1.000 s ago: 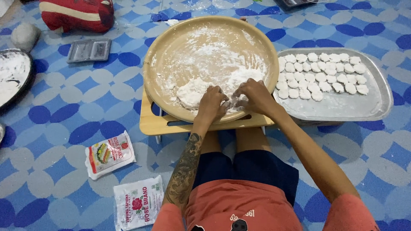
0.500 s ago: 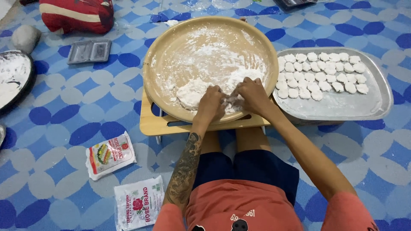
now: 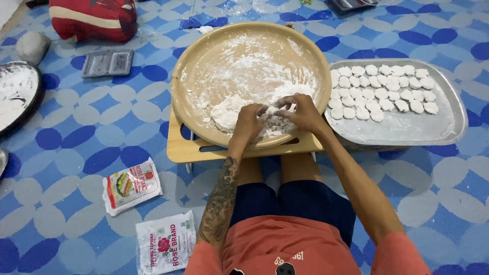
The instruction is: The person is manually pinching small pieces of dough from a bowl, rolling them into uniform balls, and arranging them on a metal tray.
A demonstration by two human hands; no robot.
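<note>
A round tan tray dusted with white flour rests on a low wooden stand in front of me. A lump of white dough lies at its near edge. My left hand and my right hand are together over the near edge, fingers curled around a small piece of dough between them. To the right, a rectangular metal tray holds several rows of small white dough discs.
Two flour packets lie on the blue and white patterned mat at lower left. A dark floured pan sits at the far left. A small grey tray, a red bag and a grey stone are at upper left.
Both hands stay over the tray's near edge, with the fingers shifting slightly as they work the small piece of dough. Nothing else has moved.
</note>
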